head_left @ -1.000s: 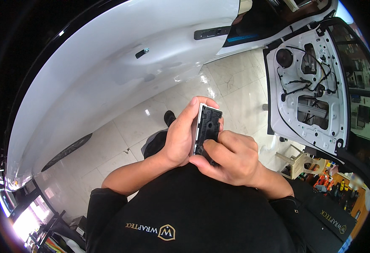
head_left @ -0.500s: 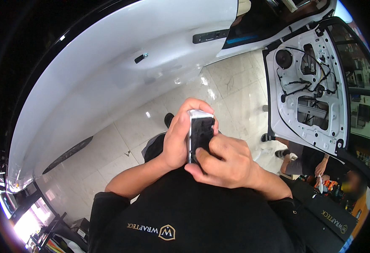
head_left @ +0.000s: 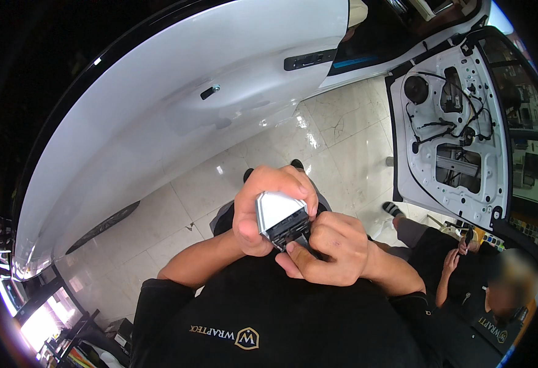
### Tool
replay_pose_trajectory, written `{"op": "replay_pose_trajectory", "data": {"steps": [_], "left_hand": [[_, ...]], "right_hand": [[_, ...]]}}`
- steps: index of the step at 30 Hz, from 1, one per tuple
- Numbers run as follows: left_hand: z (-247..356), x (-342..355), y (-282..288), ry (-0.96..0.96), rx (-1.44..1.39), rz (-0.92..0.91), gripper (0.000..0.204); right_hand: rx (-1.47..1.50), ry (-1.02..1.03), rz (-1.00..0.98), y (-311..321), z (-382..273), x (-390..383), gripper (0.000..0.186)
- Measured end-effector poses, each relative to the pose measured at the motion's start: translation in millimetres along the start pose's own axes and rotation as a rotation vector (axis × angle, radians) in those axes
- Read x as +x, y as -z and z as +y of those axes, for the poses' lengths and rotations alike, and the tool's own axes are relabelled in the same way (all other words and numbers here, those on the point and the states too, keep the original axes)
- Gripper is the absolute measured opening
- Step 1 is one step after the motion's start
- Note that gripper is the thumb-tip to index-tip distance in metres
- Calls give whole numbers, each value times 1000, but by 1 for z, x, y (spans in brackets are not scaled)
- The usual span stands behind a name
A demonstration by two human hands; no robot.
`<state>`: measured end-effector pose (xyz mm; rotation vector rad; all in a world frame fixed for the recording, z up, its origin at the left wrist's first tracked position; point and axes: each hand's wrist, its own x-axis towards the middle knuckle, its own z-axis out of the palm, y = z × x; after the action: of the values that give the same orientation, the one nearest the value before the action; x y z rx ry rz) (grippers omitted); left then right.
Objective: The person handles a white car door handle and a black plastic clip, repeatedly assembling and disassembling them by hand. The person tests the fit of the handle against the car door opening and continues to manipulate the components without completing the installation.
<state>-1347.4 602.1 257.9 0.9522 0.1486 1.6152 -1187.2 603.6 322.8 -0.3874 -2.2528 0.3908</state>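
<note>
A small part with a silver-white face and a black ribbed underside (head_left: 279, 210) is held in front of my chest. My left hand (head_left: 252, 199) wraps it from the left and over its far end. My right hand (head_left: 338, 250) is closed at its near right edge, thumb pressed to the black side. Whether anything else sits between the right fingers is hidden. The silver face is tilted up and the black side points toward me.
A white car body panel (head_left: 158, 92) with a small dark opening (head_left: 210, 92) curves across the far left. An open stripped door (head_left: 450, 141) with exposed wiring stands at right. Beside it a person (head_left: 450, 264) crouches, hands on a dark thing. Pale tiles (head_left: 342, 132) cover the floor.
The part has turned in my hands, from its long black side facing up to its silver face showing. Both hands moved slightly nearer. The person at right has shifted.
</note>
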Motion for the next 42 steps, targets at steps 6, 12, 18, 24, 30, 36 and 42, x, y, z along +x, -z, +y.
{"op": "replay_pose_trajectory", "data": {"steps": [6,12,18,24,30,36,42], "left_hand": [[0,3,1,-62,53,-30,77],[11,4,3,4,207,-43,56],[25,5,-6,117,234,25,42],[26,8,1,54,237,-79,34],[25,5,-4,83,162,-37,38],[21,-3,-10,190,180,56,46],[16,6,-8,673,175,329,41]], "right_hand": [[8,-16,-35,5,0,6,21],[33,-36,-57,6,0,9,20],[23,-50,-61,3,1,7,21],[45,-21,-49,0,1,4,21],[32,-36,-31,1,-3,3,20],[56,-121,-24,1,-8,6,22],[-66,-309,37,-2,10,4,36]]}}
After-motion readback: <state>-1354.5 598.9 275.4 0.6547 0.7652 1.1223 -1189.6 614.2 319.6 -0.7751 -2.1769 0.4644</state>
